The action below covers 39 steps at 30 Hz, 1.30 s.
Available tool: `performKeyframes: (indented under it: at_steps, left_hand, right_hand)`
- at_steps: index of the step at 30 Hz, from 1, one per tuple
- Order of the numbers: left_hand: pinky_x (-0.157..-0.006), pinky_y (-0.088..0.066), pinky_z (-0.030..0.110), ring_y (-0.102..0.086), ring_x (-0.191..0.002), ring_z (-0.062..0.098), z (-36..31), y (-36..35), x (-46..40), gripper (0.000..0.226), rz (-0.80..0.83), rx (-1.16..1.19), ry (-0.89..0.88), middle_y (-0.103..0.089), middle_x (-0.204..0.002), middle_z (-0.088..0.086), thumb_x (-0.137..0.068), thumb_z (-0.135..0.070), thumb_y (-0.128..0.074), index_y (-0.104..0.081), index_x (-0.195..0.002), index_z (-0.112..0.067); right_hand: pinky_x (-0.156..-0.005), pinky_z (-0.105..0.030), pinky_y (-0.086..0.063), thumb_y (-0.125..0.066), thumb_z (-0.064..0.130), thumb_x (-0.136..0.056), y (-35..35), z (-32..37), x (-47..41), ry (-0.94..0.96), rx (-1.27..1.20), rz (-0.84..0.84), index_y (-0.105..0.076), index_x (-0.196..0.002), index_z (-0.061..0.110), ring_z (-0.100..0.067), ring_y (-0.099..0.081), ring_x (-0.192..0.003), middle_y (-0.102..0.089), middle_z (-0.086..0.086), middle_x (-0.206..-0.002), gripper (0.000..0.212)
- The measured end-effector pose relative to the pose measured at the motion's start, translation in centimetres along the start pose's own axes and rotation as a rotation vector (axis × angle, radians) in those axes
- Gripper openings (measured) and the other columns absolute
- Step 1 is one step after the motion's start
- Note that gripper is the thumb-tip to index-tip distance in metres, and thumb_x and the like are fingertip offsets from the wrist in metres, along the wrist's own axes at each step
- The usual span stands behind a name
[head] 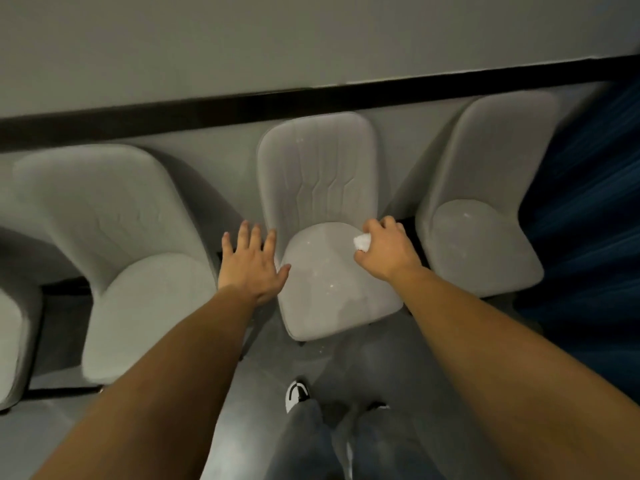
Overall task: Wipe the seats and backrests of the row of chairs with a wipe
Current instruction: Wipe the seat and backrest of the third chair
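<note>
A row of pale grey upholstered chairs stands against the wall. The middle chair [322, 188] is straight in front of me, its seat [332, 285] showing damp, shiny patches. My right hand [384, 247] grips a crumpled white wipe [362, 242] over the seat's right rear corner, by the base of the backrest. My left hand [251, 263] is spread flat with straight fingers at the seat's left edge, over the gap to the left chair [114, 237]. Another chair [485, 202] stands to the right.
A black strip [311, 95] runs along the grey wall behind the backrests. Part of a further chair [14, 327] shows at the far left edge. A dark blue surface [588, 202] lies right of the row. My legs and a shoe [297, 393] stand on the grey floor.
</note>
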<state>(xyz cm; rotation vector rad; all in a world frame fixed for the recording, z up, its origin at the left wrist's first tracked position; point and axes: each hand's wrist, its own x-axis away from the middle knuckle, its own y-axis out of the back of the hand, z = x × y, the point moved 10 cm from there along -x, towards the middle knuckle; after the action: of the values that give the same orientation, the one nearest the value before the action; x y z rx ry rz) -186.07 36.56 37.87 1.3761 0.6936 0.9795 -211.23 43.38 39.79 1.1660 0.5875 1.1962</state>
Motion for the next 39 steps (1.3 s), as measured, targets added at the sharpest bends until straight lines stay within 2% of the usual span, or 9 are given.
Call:
performKeyframes:
  at_steps: [6, 16, 23, 29, 32, 35, 37, 39]
  left_hand:
    - [-0.112, -0.007, 0.060, 0.004, -0.145, 0.033, 0.9, -0.1, -0.8, 0.085, -0.004, -0.003, 0.107, -0.011, -0.159, 0.013, -0.083, -0.072, -0.010, -0.013, -0.151, -0.021]
    - [-0.112, 0.003, 0.057, 0.009, -0.144, 0.033, -6.0, -4.1, 0.8, 0.086, 0.043, -0.058, 0.311, -0.005, -0.160, 0.012, -0.083, -0.073, -0.006, -0.010, -0.152, -0.023]
    - [-0.113, -0.001, 0.059, 0.011, -0.145, 0.032, -12.5, -8.6, -1.4, 0.085, 0.052, -0.058, 0.274, -0.004, -0.160, 0.011, -0.085, -0.075, -0.006, -0.007, -0.153, -0.023]
    - [-0.112, 0.009, 0.055, 0.014, -0.144, 0.031, -8.9, -15.9, -3.6, 0.086, 0.056, -0.103, 0.368, -0.003, -0.160, 0.010, -0.085, -0.077, -0.004, -0.007, -0.153, -0.024]
    - [-0.113, 0.003, 0.054, 0.013, -0.144, 0.030, -6.7, -21.1, -4.8, 0.087, 0.018, -0.055, 0.473, -0.005, -0.160, 0.011, -0.085, -0.077, -0.003, -0.007, -0.153, -0.022]
    - [-0.115, 0.001, 0.055, 0.016, -0.144, 0.029, -6.5, -26.6, -6.2, 0.088, 0.023, -0.012, 0.478, -0.002, -0.160, 0.010, -0.085, -0.077, -0.001, -0.004, -0.153, -0.021]
    - [-0.115, 0.000, 0.056, 0.019, -0.143, 0.028, -6.1, -31.4, -7.1, 0.090, 0.040, -0.005, 0.490, 0.001, -0.160, 0.010, -0.083, -0.078, 0.003, 0.000, -0.153, -0.021]
    - [-0.115, 0.000, 0.056, 0.019, -0.143, 0.028, -5.0, -35.3, -8.2, 0.093, 0.020, 0.040, 0.552, 0.002, -0.160, 0.010, -0.081, -0.080, 0.004, 0.001, -0.153, -0.021]
  right_hand:
    - [-0.088, -0.040, -0.046, -0.067, 0.040, -0.085, -1.9, -2.8, -1.6, 0.020, -0.002, 0.059, -0.051, -0.127, 0.019, -0.031, -0.043, -0.115, -0.044, -0.010, -0.124, 0.050]
    - [-0.088, -0.039, -0.046, -0.067, 0.040, -0.084, -4.1, -8.5, -5.1, 0.216, -0.019, 0.167, -0.049, -0.126, 0.021, -0.028, -0.042, -0.116, -0.043, -0.008, -0.124, 0.049]
    - [-0.090, -0.040, -0.048, -0.068, 0.038, -0.084, -7.3, -10.6, -8.8, 0.310, -0.045, 0.169, -0.049, -0.126, 0.022, -0.027, -0.041, -0.118, -0.044, -0.006, -0.126, 0.049]
    - [-0.090, -0.038, -0.046, -0.068, 0.038, -0.085, -14.9, -9.8, -13.8, 0.361, -0.048, 0.147, -0.049, -0.129, 0.023, -0.026, -0.039, -0.121, -0.043, -0.004, -0.129, 0.051]
    - [-0.091, -0.039, -0.049, -0.069, 0.038, -0.085, -20.5, -9.4, -16.7, 0.379, -0.036, 0.114, -0.049, -0.131, 0.023, -0.026, -0.039, -0.121, -0.043, -0.004, -0.129, 0.053]
    - [-0.095, -0.040, -0.047, -0.068, 0.041, -0.084, -26.3, -10.1, -19.1, 0.391, -0.001, 0.100, -0.048, -0.135, 0.023, -0.026, -0.038, -0.123, -0.044, -0.004, -0.133, 0.058]
    - [-0.104, -0.042, -0.040, -0.062, 0.045, -0.085, -31.2, -10.7, -20.8, 0.419, 0.056, 0.112, -0.045, -0.142, 0.023, -0.028, -0.034, -0.130, -0.042, -0.005, -0.144, 0.064]
    - [-0.115, -0.046, -0.023, -0.054, 0.056, -0.086, -36.6, -11.7, -22.1, 0.430, 0.148, 0.180, -0.036, -0.150, 0.028, -0.031, -0.021, -0.143, -0.027, -0.006, -0.160, 0.073]
